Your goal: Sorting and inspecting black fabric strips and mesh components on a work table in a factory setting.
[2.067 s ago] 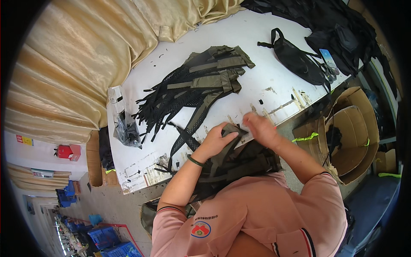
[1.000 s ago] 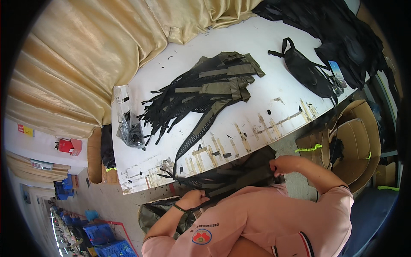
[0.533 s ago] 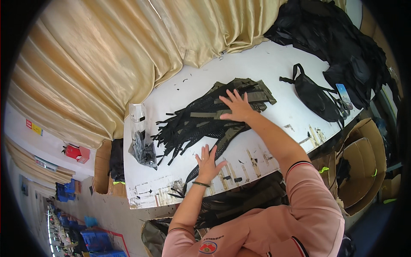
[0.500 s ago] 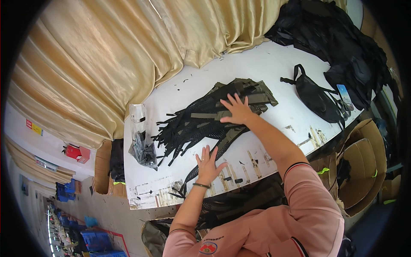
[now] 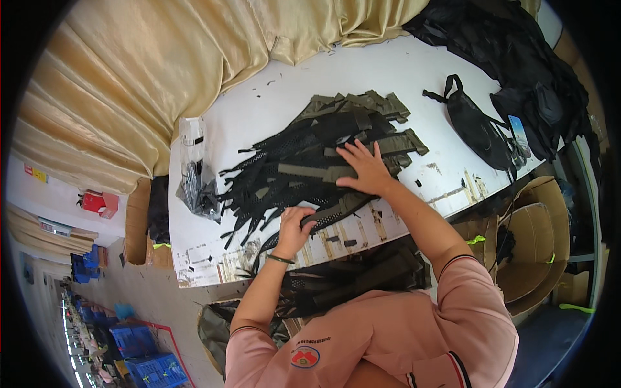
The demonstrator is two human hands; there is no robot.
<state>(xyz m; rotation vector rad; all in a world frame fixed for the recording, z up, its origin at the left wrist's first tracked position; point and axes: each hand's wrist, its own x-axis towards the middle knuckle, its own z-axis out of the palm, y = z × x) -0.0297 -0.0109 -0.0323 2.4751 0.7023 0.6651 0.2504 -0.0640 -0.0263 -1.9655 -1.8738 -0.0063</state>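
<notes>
On the white tabletop point(image 5: 272, 110), the right hand point(image 5: 366, 169) lies flat and spread on the pile of black and olive straps point(image 5: 317, 161); the left hand point(image 5: 294, 227) pinches one strap point(image 5: 333, 212) at the pile's near edge.

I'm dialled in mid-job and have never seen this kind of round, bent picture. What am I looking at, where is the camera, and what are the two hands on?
There is no machine here: a person works with bare hands. The one picture comes from a wide fisheye camera on that person's head, looking down, so straight edges bend near the rim. The forearms in pink sleeves enter from below. On the white table lies a heap of black mesh and olive strap pieces. The right hand lies flat and open on the heap. The left hand curls its fingers on a strap at the heap's near edge. A black pouch bag lies to the right, a clear plastic bag to the left.
</notes>
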